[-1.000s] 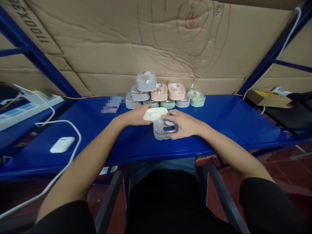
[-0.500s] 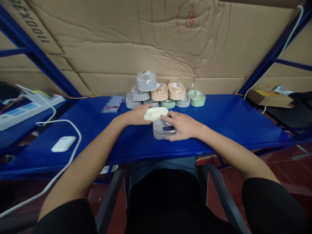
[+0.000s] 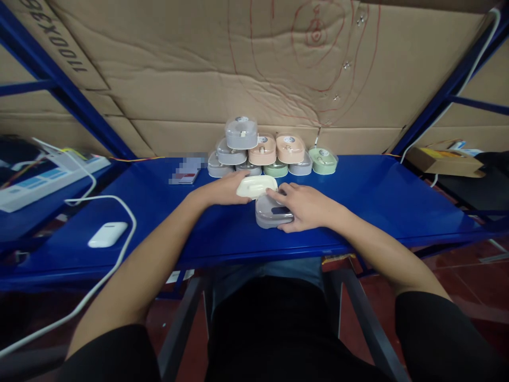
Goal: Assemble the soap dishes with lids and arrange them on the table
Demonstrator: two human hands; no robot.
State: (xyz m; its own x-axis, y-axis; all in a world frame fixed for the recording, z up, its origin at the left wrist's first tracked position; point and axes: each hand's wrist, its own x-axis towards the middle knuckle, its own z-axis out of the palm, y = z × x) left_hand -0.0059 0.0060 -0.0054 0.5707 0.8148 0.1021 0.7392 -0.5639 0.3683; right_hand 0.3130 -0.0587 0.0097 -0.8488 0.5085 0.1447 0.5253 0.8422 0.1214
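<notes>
My left hand is closed on the left end of a cream-coloured shallow tray or lid, whose exact kind I cannot tell. A grey plastic box with a clear cover sits just in front of it, near the table's front edge. My right hand grips that box by its right side, with the thumb at the front. One finger of this hand reaches to the cream piece's right end. Behind both hands stands a stack of similar boxes in grey, peach and green.
The blue table backs onto a cardboard wall. A white earbud case lies at left beside a white cable. A power strip is farther left; a flat card or phone lies left of the stack. An open cardboard box stands at right.
My right hand and the grey box have shifted slightly to the right, a little away from the cream piece. My left hand keeps its hold. The whole view has moved slightly.
</notes>
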